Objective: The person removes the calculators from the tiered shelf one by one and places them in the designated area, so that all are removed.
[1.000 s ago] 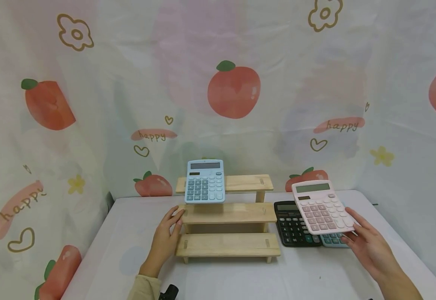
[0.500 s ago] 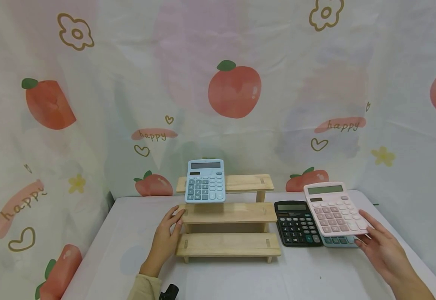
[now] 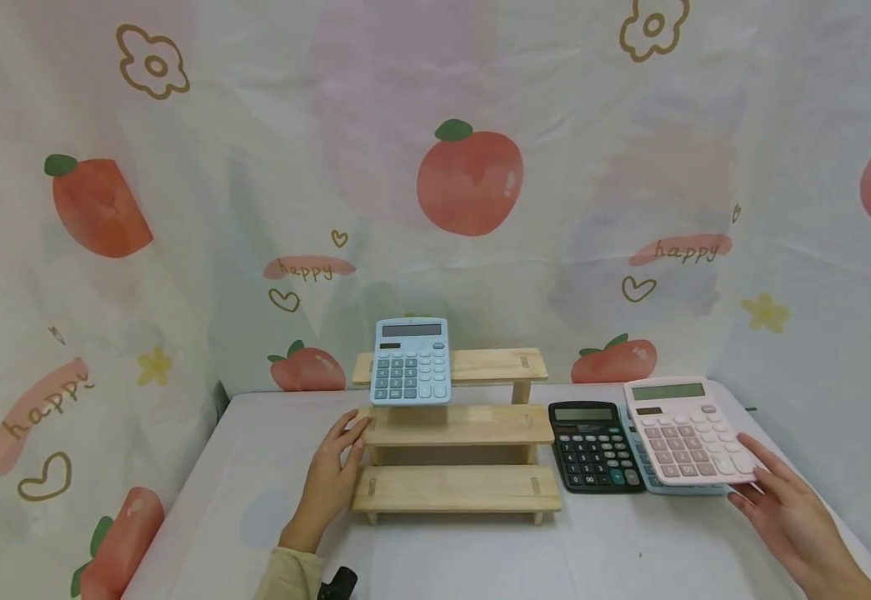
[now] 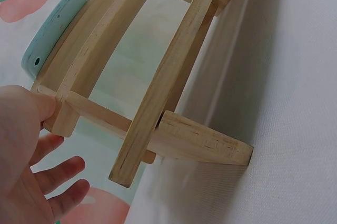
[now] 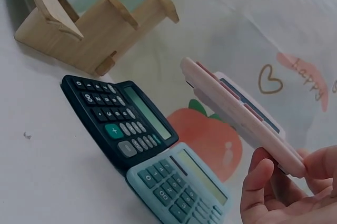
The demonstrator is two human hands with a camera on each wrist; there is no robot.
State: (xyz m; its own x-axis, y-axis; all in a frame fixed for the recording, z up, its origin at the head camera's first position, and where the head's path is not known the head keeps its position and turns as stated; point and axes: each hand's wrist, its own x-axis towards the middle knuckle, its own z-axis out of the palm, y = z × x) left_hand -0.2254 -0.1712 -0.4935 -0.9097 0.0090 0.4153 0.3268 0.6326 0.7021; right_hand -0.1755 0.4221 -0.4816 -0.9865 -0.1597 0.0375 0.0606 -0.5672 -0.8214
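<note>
My right hand (image 3: 791, 508) pinches a pink calculator (image 3: 686, 429) at its lower right edge, thumb on one face and fingers beneath. The calculator is raised and tilted, overlapping a light blue calculator (image 5: 176, 187) that lies on the table against a black calculator (image 3: 596, 450). At the left end of a three-tier wooden rack (image 3: 458, 487), my left hand (image 3: 330, 471) holds the end of the middle shelf. In the left wrist view, the thumb and index finger meet that shelf end (image 4: 63, 121), the other fingers loosely bent. Another light blue calculator (image 3: 410, 362) leans upright against the top tier.
The rack stands mid-table on a white cloth (image 3: 465, 567), with the black calculator close beside its right end. A printed fabric backdrop (image 3: 540, 317) encloses the back and sides. A small black object (image 3: 337, 583) shows by the left sleeve (image 3: 290, 575).
The pink calculator has moved right and down with my right hand, uncovering more of the black calculator and now covering much of the light blue one. My left hand stays on the rack.
</note>
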